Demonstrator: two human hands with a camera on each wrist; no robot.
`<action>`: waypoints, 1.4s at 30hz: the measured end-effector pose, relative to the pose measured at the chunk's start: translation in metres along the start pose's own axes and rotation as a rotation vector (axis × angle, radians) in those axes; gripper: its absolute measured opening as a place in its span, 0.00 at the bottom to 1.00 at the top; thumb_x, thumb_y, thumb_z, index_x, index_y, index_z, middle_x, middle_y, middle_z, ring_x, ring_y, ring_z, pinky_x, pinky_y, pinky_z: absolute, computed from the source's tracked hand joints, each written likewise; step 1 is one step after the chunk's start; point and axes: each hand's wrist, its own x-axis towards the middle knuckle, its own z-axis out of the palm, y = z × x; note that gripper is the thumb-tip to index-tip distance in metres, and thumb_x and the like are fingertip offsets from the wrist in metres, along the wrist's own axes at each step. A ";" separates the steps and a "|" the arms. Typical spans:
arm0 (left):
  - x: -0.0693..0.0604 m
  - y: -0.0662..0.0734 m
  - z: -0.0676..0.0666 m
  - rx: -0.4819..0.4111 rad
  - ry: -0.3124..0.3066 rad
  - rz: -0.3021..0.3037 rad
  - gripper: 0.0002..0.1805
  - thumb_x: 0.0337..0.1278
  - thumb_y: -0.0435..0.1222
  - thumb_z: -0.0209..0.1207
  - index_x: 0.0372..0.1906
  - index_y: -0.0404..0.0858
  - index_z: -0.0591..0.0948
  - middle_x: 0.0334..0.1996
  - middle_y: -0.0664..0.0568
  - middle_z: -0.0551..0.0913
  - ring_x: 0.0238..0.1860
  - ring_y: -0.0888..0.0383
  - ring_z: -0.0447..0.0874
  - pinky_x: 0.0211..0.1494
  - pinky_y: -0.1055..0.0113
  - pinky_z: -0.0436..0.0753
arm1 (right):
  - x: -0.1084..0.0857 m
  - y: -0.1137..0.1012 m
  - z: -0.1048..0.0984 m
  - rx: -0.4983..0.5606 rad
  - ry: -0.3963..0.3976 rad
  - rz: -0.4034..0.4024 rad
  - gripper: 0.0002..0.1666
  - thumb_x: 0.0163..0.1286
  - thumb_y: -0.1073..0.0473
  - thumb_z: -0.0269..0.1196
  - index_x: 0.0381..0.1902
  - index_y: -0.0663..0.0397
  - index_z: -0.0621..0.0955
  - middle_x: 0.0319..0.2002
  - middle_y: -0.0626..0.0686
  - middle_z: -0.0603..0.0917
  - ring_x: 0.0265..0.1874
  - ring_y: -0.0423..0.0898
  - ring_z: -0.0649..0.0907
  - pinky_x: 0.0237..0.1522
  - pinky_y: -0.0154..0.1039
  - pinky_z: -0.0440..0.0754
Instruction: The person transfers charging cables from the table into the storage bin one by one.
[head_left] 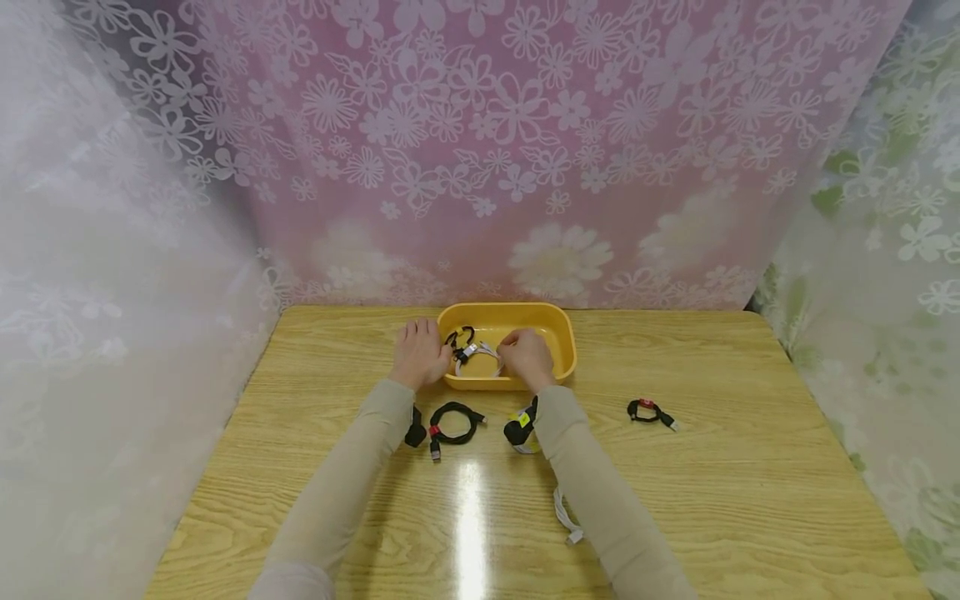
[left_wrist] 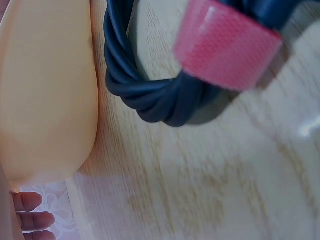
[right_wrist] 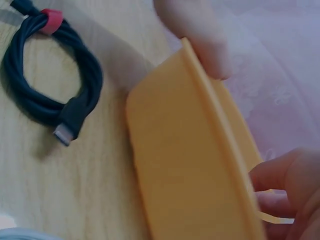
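Observation:
A yellow plastic bin (head_left: 480, 384) stands at the back middle of the table. My left hand (head_left: 420, 354) rests at its left rim, fingers straight along the outside and thumb over the edge. Inside the bin, my right hand (head_left: 528, 358) has curled fingers and pinches a coiled white cable (head_left: 491, 353); part of the coil is hidden. Beside that coil, at the bin's left end, lies a black cable (head_left: 470, 332) with a yellow tie. In the right wrist view, the bin wall (right_wrist: 175, 145) covers most of the inside.
In front of the bin lie a coiled black cable (head_left: 455, 441) with a red tie, a black bundle (head_left: 414, 429) by the left sleeve and a black-and-white bundle (head_left: 519, 429) with a yellow tag. A white cable (head_left: 567, 518) is partly under the right forearm. Rightward sits a small black cable (head_left: 643, 412).

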 end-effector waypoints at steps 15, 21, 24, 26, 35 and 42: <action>-0.001 0.000 -0.002 -0.009 0.042 0.021 0.16 0.69 0.41 0.47 0.47 0.31 0.70 0.48 0.36 0.71 0.52 0.39 0.67 0.57 0.49 0.65 | -0.015 -0.014 -0.031 0.140 0.065 -0.152 0.12 0.68 0.54 0.62 0.42 0.54 0.87 0.37 0.53 0.85 0.32 0.50 0.80 0.35 0.44 0.77; 0.000 0.000 -0.001 0.006 0.038 0.023 0.14 0.70 0.42 0.45 0.44 0.33 0.70 0.46 0.38 0.71 0.50 0.40 0.67 0.56 0.49 0.65 | -0.027 -0.011 -0.043 0.190 0.093 -0.215 0.10 0.67 0.57 0.64 0.40 0.57 0.87 0.37 0.55 0.85 0.36 0.51 0.81 0.39 0.46 0.77; 0.001 -0.001 0.001 0.011 0.048 0.025 0.14 0.70 0.43 0.45 0.43 0.34 0.69 0.45 0.38 0.71 0.49 0.40 0.67 0.55 0.49 0.65 | -0.035 -0.008 -0.049 0.186 0.120 -0.245 0.10 0.68 0.57 0.64 0.39 0.57 0.87 0.36 0.54 0.85 0.37 0.51 0.81 0.39 0.46 0.77; 0.000 -0.001 0.001 0.011 0.049 0.023 0.14 0.70 0.43 0.45 0.43 0.34 0.69 0.46 0.38 0.71 0.49 0.40 0.67 0.55 0.49 0.65 | -0.041 -0.007 -0.053 0.190 0.138 -0.266 0.10 0.68 0.57 0.64 0.39 0.57 0.87 0.35 0.54 0.85 0.37 0.51 0.81 0.38 0.45 0.76; -0.002 -0.003 0.000 -0.008 0.045 0.020 0.14 0.69 0.42 0.45 0.44 0.33 0.70 0.47 0.37 0.71 0.50 0.40 0.66 0.55 0.49 0.64 | -0.072 0.007 -0.073 0.220 0.158 -0.272 0.10 0.69 0.57 0.65 0.42 0.56 0.86 0.36 0.53 0.85 0.33 0.50 0.81 0.34 0.42 0.77; -0.001 -0.001 0.000 -0.008 0.044 0.023 0.15 0.69 0.42 0.44 0.46 0.33 0.70 0.49 0.36 0.71 0.53 0.39 0.67 0.57 0.48 0.64 | -0.097 0.028 -0.085 0.191 0.210 -0.279 0.10 0.68 0.56 0.66 0.41 0.55 0.87 0.36 0.52 0.86 0.31 0.49 0.82 0.33 0.41 0.79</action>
